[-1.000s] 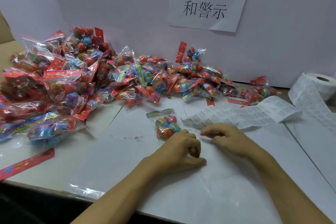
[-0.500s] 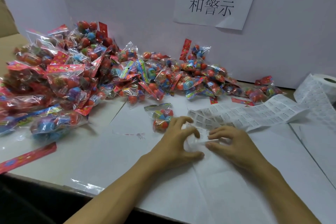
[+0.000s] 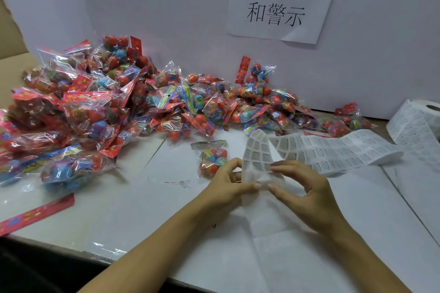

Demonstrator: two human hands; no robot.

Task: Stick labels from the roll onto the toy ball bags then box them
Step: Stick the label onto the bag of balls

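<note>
Both hands pinch lifted end of label strip (image 3: 258,159) above bench (image 3: 142,209): left hand (image 3: 228,185), right hand (image 3: 307,188). Single toy ball bag (image 3: 212,158) just beside left fingers (image 3: 232,165); label roll (image 3: 426,119) far right.

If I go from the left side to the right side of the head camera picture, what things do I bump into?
Red card strip → big pile of toy ball bags → single toy ball bag → left hand → lifted end of the label strip → right hand → label roll.
</note>
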